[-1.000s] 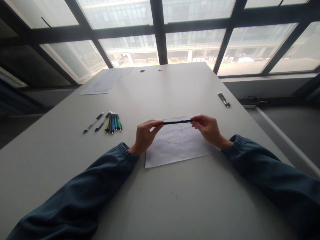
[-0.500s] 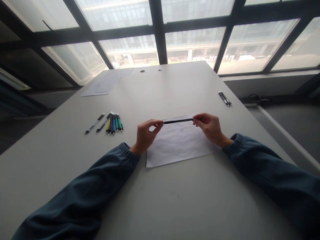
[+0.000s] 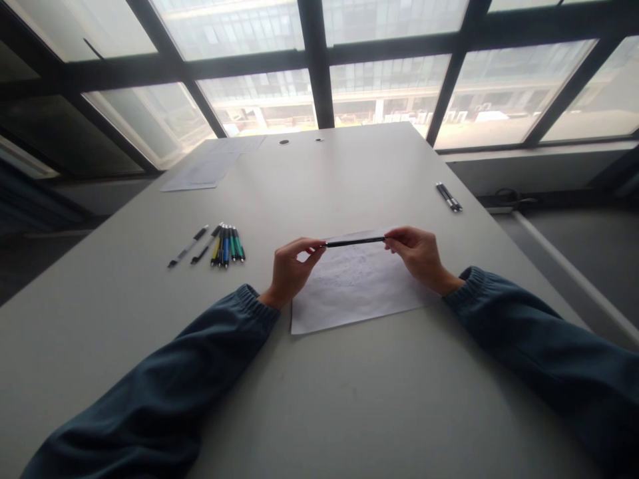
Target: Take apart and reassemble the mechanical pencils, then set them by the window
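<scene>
Hardly anything has shifted over the last second: both hands and the pen keep the same pose, and only the view has drifted slightly. Beyond the hands, a wall of windows [image 3: 389, 86] with dark, slanted metal frames fills the far side. The table [image 3: 349, 406] is a wide, smooth, matte grey slab; its right edge runs close outside the right hand, its left edge lies well beyond the left hand, and broad bare surface spreads between the sleeves and toward the far edge. A sheet of paper [image 3: 359, 296], white, flat and faintly marked, lies under and between the hands, its near edge toward the wrists. The left hand [image 3: 289, 269] is closed to a pinch, thumb and fingertips clamping one end of the black pen [image 3: 354, 242], the other fingers curled. The right hand [image 3: 419, 256] pinches the other end the same way. This slim, straight pen hangs level just above the sheet's far edge. Far ahead and left of the left hand lie loose papers [image 3: 204, 169], thin and pale. Well left of the left hand, a row of pens [image 3: 227, 245] with yellow, blue and green barrels lies side by side, two black-and-white pens [image 3: 188, 245] just beyond it. Ahead and right of the right hand, near the table edge, rests a pair of dark pens [image 3: 448, 197].
</scene>
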Tool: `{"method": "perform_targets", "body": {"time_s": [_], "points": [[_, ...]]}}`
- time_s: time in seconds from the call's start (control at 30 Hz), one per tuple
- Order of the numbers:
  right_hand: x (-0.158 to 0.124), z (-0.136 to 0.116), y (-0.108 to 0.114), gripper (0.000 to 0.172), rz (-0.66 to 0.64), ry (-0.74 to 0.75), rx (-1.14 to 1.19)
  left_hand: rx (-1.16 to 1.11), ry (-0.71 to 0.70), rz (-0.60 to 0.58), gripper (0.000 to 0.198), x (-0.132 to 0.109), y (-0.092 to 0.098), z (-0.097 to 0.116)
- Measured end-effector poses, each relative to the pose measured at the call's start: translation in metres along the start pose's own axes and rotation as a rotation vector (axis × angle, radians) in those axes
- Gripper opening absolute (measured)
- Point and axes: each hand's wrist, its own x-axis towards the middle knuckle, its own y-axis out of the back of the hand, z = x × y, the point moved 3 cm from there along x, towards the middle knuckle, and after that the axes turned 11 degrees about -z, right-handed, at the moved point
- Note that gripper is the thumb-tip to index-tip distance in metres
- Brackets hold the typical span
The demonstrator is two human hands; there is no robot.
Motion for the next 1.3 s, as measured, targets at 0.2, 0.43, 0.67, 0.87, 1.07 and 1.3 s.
{"method": "perform_targets", "body": {"time_s": [0.2, 0.43, 0.67, 0.87, 1.07, 1.3], "points": [[0.0006, 0.0021, 0.0004, 0.029, -0.002, -0.001, -0.003, -0.028, 0.004, -0.013, 0.018, 0.0003, -0.001, 0.0001], [0.0006, 0.0007, 0.0005, 0.029, -0.007, 0.009, -0.029, -0.058, -0.012, -0.017, 0.018, 0.0006, -0.0022, 0.0004], [0.0009, 0.0006, 0.0006, 0.025, -0.014, 0.028, -0.038, -0.047, -0.019, -0.03, 0.018, 0.0009, -0.0029, 0.0], [0.0007, 0.0018, 0.0012, 0.024, -0.018, 0.037, -0.046, -0.027, -0.001, -0.045, 0.018, 0.0012, -0.0029, -0.0004], [0.0008, 0.0037, 0.0019, 0.023, -0.021, 0.06, -0.059, -0.021, -0.022, -0.04, 0.018, 0.0011, -0.003, -0.0017], [0.0009, 0.0037, 0.0019, 0.019, -0.015, 0.077, -0.048, -0.014, -0.057, -0.026, 0.015, 0.0012, -0.0039, -0.0059]]}}
